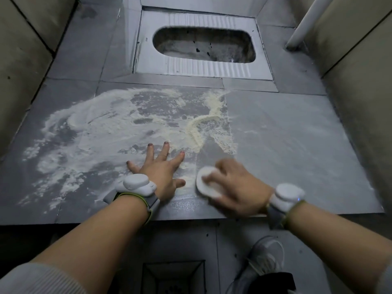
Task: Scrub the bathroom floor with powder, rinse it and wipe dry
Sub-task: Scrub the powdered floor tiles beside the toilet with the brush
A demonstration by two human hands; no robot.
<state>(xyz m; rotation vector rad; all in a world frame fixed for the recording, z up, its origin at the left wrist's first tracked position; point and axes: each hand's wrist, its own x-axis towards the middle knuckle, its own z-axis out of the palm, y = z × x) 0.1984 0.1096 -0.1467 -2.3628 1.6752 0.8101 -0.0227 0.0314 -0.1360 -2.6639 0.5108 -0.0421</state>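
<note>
White and yellowish powder (118,126) is smeared across the left and middle of the raised grey tiled floor (286,134), with a thicker yellowish streak (197,128) near the centre. My left hand (161,166) lies flat on the floor with fingers spread, at the powder's near edge. My right hand (237,183) is blurred and presses a white rounded scrub pad (206,183) against the floor just right of the left hand. The right part of the floor shows only a thin haze of powder.
A metal squat toilet pan (203,45) is set into the floor at the back. Beige tiled walls (23,66) close in on both sides, with a white pipe (305,20) at the back right. A floor drain (174,276) and a white shoe (265,255) lie below the step.
</note>
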